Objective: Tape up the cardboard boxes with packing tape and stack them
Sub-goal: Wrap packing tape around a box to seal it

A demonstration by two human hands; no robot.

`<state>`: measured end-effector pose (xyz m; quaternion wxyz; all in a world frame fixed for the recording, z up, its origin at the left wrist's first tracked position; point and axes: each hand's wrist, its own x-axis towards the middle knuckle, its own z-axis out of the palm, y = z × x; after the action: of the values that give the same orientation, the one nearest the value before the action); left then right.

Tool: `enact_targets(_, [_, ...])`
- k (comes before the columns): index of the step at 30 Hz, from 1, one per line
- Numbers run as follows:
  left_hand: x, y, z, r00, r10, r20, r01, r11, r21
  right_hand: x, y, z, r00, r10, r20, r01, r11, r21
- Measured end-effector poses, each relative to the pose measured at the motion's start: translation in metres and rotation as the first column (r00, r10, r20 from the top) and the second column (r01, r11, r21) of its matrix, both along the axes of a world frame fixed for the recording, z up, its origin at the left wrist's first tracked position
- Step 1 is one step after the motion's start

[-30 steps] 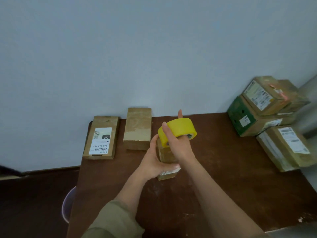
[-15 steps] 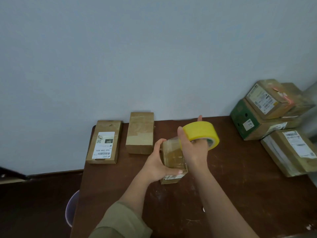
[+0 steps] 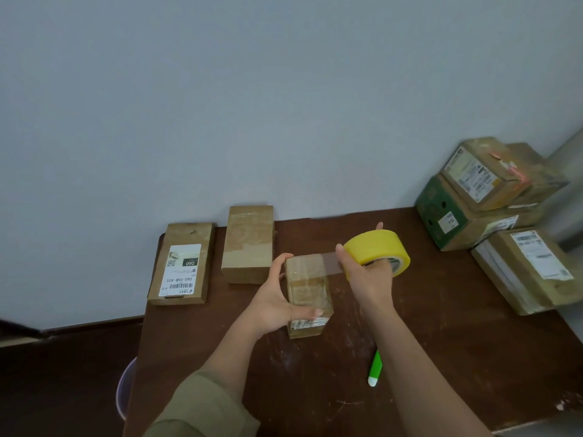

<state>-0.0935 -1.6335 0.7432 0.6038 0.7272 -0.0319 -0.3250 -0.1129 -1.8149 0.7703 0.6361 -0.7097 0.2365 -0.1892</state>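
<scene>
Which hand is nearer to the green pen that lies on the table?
The right. The right hand grips the yellow tape roll, its forearm passing just beside the green pen. The left hand holds the small box, farther to the pen's left.

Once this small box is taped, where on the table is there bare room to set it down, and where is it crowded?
Bare wood lies between the tape roll and the stacked boxes at the right, and in front of the green pen toward the near edge. The far left is crowded: the labelled flat box and the plain box lie side by side, close to the small box.
</scene>
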Motion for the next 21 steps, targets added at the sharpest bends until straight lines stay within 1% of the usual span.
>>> enact_targets(9, [0.0,0.001,0.0,1.0,-0.003,-0.012,0.003,1.0,0.005,0.004,-0.003,-0.013,1.0,0.006,0.023,-0.005,0.998,-0.055])
enact_targets(13, [0.002,0.001,0.0,1.0,0.002,-0.013,-0.002,1.0,0.003,0.005,-0.001,-0.005,0.996,0.013,0.089,0.0,0.99,-0.141])
enact_targets(17, [0.001,0.001,0.0,1.0,-0.004,-0.002,0.004,1.0,-0.005,0.006,0.004,0.005,0.986,0.055,0.157,-0.017,0.973,-0.23])
enact_targets(21, [0.001,0.001,0.0,1.0,0.003,0.007,-0.003,1.0,0.003,0.008,0.003,0.008,0.984,0.071,0.163,-0.024,0.962,-0.271])
